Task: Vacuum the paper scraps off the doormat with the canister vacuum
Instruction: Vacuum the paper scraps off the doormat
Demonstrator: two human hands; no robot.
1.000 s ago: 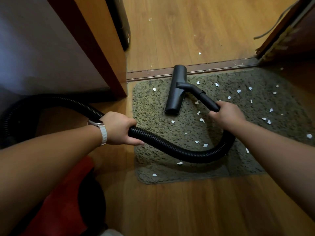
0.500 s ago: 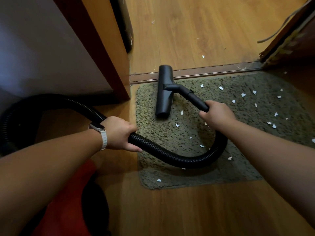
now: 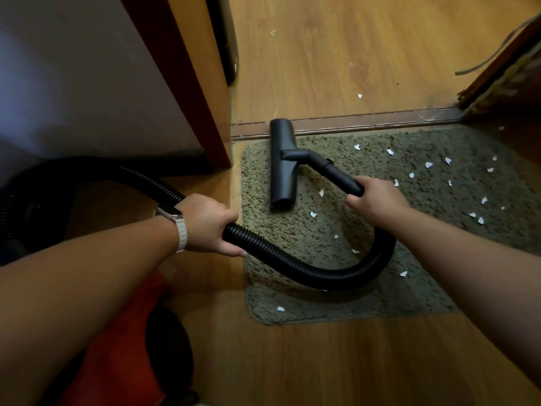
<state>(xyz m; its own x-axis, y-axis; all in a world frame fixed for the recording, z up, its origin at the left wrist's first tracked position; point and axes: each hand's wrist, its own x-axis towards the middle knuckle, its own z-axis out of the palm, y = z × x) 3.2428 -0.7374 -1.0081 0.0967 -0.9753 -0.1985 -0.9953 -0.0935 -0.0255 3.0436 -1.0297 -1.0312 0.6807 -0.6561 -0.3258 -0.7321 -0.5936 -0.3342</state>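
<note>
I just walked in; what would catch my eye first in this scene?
The black ribbed hose loops across the green doormat, the left hand gripping it and the right hand gripping the tube behind the floor nozzle, which sits on the mat's left side. White paper scraps dot the mat, mostly on its right half.

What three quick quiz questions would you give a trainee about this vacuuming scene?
1. True or false: the left hand grips the black ribbed plastic hose while the right hand grips the rigid black plastic tube.
2. Which part of the shaggy grey-green doormat holds the black T-shaped plastic nozzle? A left, B right, C near edge.
3. Fill in: most white paper scraps lie to the nozzle's ____.
Key: 1 true; 2 A; 3 right.
</note>
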